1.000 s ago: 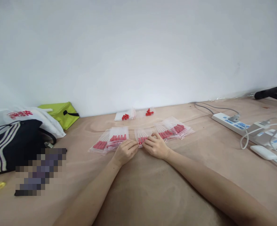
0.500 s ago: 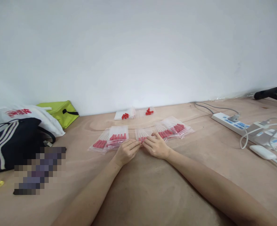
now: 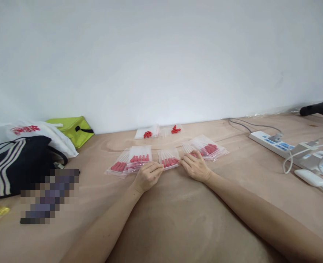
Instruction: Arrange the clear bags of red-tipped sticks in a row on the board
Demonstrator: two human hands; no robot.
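Clear zip bag [image 3: 169, 159] of red-capped sticks lies flat on the counter [image 3: 177, 219] at frame centre, in a row of like bags. Left hand [image 3: 147, 175] rests curled at its lower left corner, fingertips pinched on the edge. Right hand [image 3: 195, 166] lies loosely spread at its right edge, fingers also over the neighbouring bags [image 3: 206, 149]. Far right sits a white power strip [image 3: 276, 144]; at left, a striped black bag [image 3: 15, 164].
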